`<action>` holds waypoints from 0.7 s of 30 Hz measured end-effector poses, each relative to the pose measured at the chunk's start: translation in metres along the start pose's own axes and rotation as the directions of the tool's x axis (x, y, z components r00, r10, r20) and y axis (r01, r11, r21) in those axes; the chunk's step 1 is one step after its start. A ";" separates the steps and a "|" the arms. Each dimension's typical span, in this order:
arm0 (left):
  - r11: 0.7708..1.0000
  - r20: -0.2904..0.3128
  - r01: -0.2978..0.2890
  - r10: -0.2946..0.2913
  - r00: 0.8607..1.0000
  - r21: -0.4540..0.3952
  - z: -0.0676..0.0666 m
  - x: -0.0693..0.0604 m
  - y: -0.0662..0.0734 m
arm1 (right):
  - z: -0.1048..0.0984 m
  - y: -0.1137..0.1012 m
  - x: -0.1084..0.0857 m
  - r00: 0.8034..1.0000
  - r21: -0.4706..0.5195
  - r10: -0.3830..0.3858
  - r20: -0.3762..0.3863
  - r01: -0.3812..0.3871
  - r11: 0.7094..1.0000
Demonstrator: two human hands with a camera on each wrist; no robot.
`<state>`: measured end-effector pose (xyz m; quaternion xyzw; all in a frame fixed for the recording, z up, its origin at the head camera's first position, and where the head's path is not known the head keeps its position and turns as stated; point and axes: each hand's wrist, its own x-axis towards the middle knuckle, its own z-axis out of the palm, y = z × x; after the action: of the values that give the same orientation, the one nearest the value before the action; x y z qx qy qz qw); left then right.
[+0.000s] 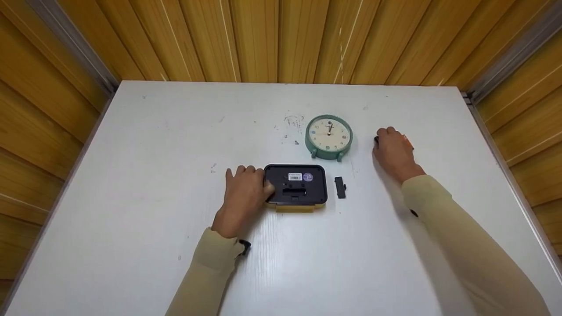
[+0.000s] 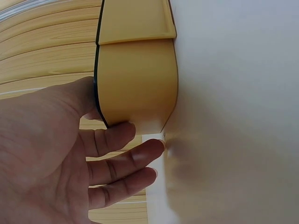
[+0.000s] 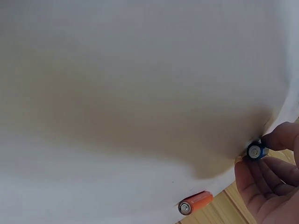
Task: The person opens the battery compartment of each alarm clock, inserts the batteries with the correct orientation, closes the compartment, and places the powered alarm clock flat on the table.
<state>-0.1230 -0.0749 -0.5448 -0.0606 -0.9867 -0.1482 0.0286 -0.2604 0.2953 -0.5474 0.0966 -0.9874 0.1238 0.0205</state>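
The left hand (image 1: 243, 191) is gripping the yellow, black-backed rectangular case (image 1: 295, 186) on the white surface (image 1: 153, 140); the right hand (image 1: 393, 153) is pinching a blue cylindrical battery (image 3: 254, 150), which, if slipping, could be rolling away.

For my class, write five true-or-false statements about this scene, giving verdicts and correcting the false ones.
1. The left hand grips the yellow-and-black case. True.
2. The right hand holds a dark battery. True.
3. Both batteries are being held. False: the orange battery lies on the table.
4. In the head view, nothing lies to the case's right. False: a small black piece does.
5. The green clock shows its dial to the head camera. True.
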 end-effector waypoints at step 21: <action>1.000 -0.006 -0.006 0.006 1.000 -0.003 0.001 0.001 -0.002 | -0.004 0.001 -0.001 0.998 0.118 0.033 0.054 -0.039 0.992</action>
<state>-0.1242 -0.0768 -0.5461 -0.0633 -0.9862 -0.1496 0.0321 -0.2598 0.2976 -0.5438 0.0831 -0.9800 0.1803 -0.0131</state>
